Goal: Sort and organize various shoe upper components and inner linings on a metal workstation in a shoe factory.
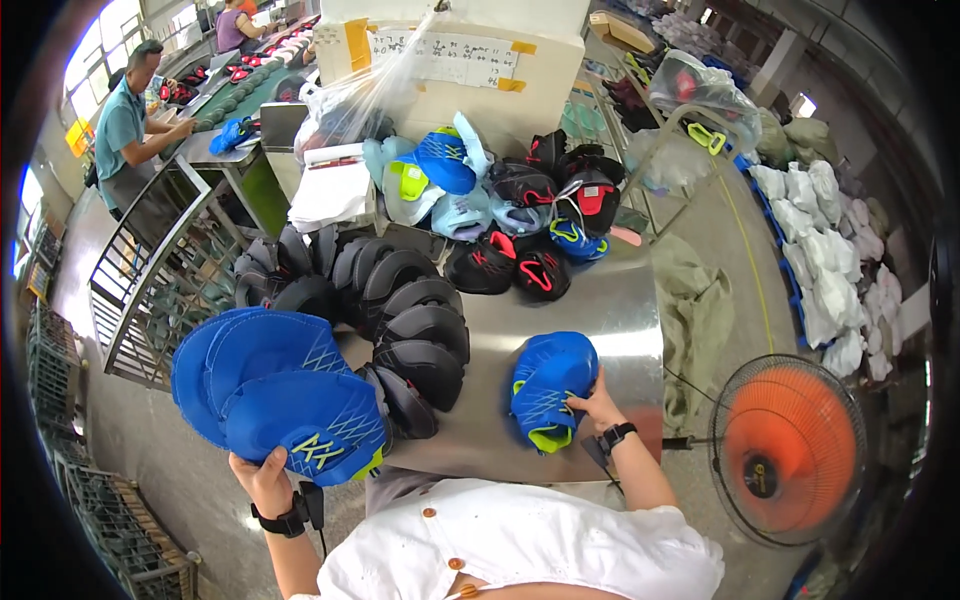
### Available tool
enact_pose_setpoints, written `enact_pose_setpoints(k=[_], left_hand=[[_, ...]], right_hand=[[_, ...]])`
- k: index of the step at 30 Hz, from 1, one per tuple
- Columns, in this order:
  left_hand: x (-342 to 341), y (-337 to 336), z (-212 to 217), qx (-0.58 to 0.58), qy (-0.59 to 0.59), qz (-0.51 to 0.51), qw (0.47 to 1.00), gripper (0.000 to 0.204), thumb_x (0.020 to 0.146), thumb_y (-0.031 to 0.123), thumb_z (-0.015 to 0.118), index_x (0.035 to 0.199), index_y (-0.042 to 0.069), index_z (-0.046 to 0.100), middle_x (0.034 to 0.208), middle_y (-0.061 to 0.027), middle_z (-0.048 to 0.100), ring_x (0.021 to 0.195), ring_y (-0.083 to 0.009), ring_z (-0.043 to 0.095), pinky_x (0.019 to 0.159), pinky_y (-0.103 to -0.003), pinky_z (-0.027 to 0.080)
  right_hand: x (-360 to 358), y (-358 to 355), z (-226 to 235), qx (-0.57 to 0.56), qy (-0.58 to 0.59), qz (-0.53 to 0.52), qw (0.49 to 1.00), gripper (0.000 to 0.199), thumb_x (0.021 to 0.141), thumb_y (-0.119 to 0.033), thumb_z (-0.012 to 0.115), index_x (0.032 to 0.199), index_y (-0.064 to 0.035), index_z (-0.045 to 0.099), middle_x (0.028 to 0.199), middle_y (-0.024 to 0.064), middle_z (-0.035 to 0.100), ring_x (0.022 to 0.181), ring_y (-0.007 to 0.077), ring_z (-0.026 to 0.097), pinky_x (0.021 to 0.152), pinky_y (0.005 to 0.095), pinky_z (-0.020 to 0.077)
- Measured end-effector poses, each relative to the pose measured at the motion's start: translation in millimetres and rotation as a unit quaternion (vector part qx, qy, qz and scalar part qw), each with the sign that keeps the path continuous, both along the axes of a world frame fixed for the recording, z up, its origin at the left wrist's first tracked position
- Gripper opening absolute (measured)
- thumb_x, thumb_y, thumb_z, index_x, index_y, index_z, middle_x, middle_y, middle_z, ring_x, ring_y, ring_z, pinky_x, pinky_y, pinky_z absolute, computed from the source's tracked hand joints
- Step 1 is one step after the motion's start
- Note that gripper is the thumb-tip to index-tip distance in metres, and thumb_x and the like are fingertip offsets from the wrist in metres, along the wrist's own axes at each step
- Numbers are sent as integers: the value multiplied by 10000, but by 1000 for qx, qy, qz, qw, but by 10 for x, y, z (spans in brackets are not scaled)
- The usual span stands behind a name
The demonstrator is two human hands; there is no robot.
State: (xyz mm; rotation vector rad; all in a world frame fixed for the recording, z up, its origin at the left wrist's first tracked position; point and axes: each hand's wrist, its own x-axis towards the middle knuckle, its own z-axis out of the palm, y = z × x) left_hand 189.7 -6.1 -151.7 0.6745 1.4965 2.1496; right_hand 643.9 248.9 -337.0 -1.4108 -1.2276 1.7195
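In my left hand point(263, 481) is the edge of a fanned stack of blue shoe uppers point(285, 400), with pale stitched lines and yellow-green marks; the thumb presses on top. The stack overhangs the left side of the metal table point(490, 435). My right hand point(599, 408) grips another blue shoe upper point(552, 375) with a lime lining, at the table's right part. Between the two, a curved row of black shoe uppers point(415, 310) stands nested together, close to the blue stack.
Finished-looking black shoes point(483, 265) and light blue uppers point(462, 213) are heaped at the back by papers point(333, 195). An orange fan point(785, 450) stands right of the table. A metal rack point(165, 270) stands left, near a co-worker point(128, 135). White bags point(825, 260) line the far right.
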Motion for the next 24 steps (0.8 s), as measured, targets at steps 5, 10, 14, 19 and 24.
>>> enact_pose_setpoints(k=[5,10,14,19,24], left_hand=[[-76,-275,-101,16,9,11,1000,453,672,139,799,1019,-33,563,964,-111,640,878,-215,618,818,-328,470],[-340,-461,-203,14,-4,-2,1000,452,676,129,784,1033,-31,558,970,-108,631,880,-213,609,836,-330,456],[-665,-764,-164,6,16,-3,1000,461,682,119,769,1056,-32,546,987,-110,620,900,-216,597,851,-333,446],[-806,-947,-111,-3,17,45,999,473,677,135,767,1055,-47,548,978,-123,620,880,-215,596,827,-336,451],[-1003,-1183,-397,-15,-4,56,998,524,722,100,730,1161,-40,481,1075,-138,588,967,-239,578,897,-347,432]], right_hand=[[-213,104,135,-37,58,-62,996,995,590,11,806,1387,-138,231,1301,114,431,1220,264,406,1043,399,319],[-412,109,-159,-50,132,-175,974,890,610,44,778,1345,-136,310,1264,98,467,1182,266,441,1019,404,355],[-973,-46,6,-68,168,-247,952,996,627,76,751,1401,-181,179,1310,126,405,1148,330,460,946,496,416],[-1363,-116,-41,136,40,-297,944,1085,540,151,731,1424,-82,147,1343,150,378,1199,271,415,1024,353,346],[-1610,-106,707,352,-62,-241,902,1061,557,149,710,1432,-66,148,1367,176,357,1216,265,409,1008,345,357]])
